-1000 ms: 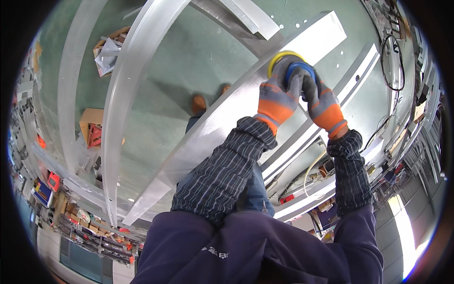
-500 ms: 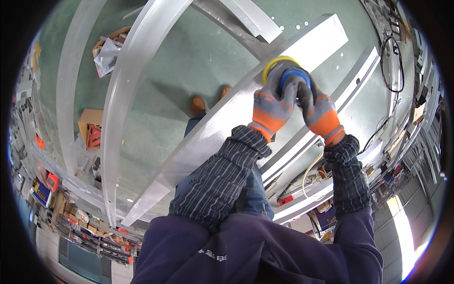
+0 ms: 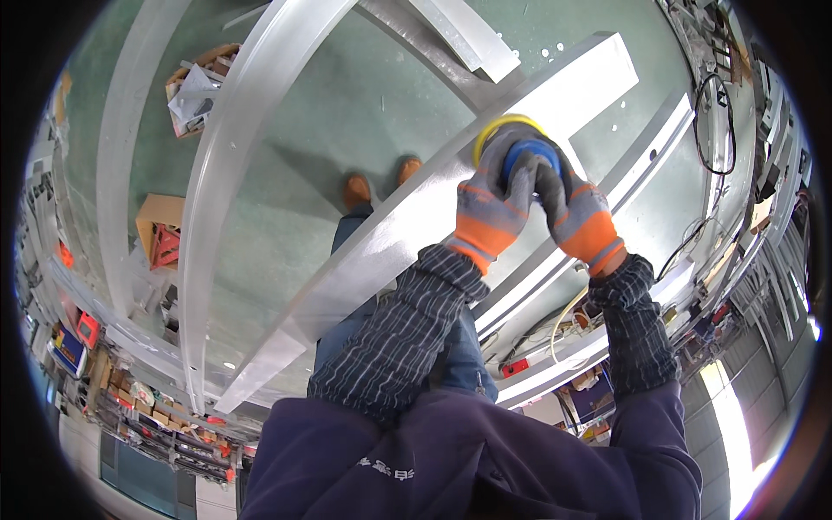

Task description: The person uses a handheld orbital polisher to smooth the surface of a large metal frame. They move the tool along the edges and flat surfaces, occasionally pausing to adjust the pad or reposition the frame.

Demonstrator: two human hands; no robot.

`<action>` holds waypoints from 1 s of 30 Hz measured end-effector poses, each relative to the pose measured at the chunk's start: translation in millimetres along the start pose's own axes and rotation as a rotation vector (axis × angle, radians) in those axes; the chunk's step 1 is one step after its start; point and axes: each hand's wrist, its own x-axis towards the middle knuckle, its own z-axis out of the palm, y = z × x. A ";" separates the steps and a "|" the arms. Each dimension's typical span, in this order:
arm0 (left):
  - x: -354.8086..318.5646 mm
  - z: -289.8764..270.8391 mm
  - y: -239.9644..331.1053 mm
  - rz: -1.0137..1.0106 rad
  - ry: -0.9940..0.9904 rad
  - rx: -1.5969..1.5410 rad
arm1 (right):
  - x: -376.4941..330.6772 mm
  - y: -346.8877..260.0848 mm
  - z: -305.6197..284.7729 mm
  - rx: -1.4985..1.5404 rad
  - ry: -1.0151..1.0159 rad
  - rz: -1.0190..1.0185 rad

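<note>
Both hands wear grey and orange work gloves and are wrapped round a round orbital sander (image 3: 530,154) with a blue top and a yellow pad edge. My left hand (image 3: 496,192) grips its left side. From the right, my right hand (image 3: 576,201) closes on it, fingers meeting the left ones. The sander rests on the upper face of a long silvery metal beam (image 3: 373,243), which slants from the lower left to the upper right. Its underside and the beam surface below are hidden by the pad and gloves.
More metal beams run alongside on the left (image 3: 227,139) and right (image 3: 607,199). A cardboard box (image 3: 159,212) with red pieces and a scrap-filled carton (image 3: 204,91) stand on the green floor. A black cable loop (image 3: 715,126) and a pale hose (image 3: 563,325) lie at the right.
Both hands and the sander have slid slightly down and left along the beam. The grip is unchanged, and the whole view has shifted a little.
</note>
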 end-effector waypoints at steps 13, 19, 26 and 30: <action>-0.8 4.4 2.7 -0.076 -0.068 -0.041 | -4.1 -0.8 -5.7 0.080 -0.022 0.034; 9.0 12.0 5.5 -0.074 -0.035 -0.108 | 4.6 15.1 -6.9 -0.024 -0.003 0.033; 12.4 14.6 -6.7 -0.149 -0.116 -0.084 | 7.3 9.2 -9.3 0.110 0.079 -0.020; 4.1 4.2 2.9 -0.126 -0.082 -0.093 | 1.2 9.1 -3.6 0.007 0.025 -0.004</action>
